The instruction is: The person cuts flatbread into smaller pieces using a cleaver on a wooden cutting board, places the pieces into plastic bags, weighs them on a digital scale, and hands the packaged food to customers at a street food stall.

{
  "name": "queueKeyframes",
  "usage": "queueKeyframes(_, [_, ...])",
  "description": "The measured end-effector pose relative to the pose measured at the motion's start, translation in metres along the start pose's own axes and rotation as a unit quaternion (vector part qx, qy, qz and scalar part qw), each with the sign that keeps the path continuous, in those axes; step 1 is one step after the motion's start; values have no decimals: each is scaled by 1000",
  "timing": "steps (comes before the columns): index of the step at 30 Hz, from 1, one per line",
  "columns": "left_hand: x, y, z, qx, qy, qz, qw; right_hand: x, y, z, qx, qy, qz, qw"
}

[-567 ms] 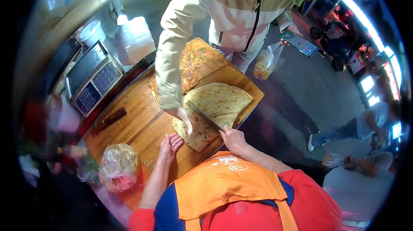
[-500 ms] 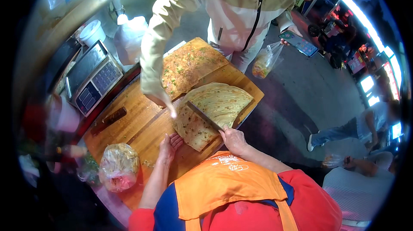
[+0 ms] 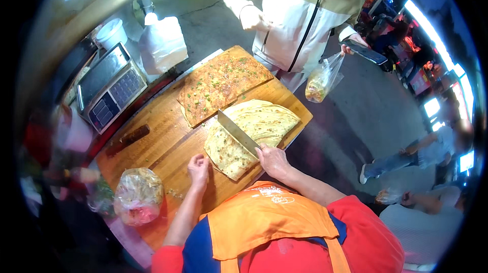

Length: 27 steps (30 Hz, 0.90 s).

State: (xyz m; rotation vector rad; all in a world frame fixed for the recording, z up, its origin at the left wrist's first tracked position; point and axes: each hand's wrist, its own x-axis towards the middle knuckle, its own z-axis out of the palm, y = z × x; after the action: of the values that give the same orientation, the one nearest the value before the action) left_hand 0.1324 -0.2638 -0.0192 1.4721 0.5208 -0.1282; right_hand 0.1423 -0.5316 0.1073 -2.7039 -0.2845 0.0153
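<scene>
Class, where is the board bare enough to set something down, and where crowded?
Widest bare patch on the brown wooden board: between the dark brown handle, the browned green-flecked flatbread and the bare left hand. Rightward, a narrower wedge separates that bread from the pale layered flatbread. Crowded: around the silver steel cleaver and right hand.

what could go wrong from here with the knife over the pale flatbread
The left hand is beside the pale flatbread and might get cut if it strays under the knife in the right hand. The flatbread's right corner lies near the edge of the board, so a hard push might slide it over.
</scene>
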Motion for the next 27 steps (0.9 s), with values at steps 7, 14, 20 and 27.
queueKeyframes(7, [45, 41, 30, 386, 53, 294, 873, 43, -10, 10, 1, -85, 18, 996])
queueKeyframes(14, [74, 47, 54, 398, 6, 261, 880, 60, -26, 14, -31, -139, 48, 989])
queueKeyframes(20, [72, 50, 67, 408, -31, 255, 876, 82, -33, 50, -30, -104, 76, 991])
queueKeyframes(27, [20, 63, 67, 419, -35, 299, 857, 67, -12, 24, -15, -100, 16, 995])
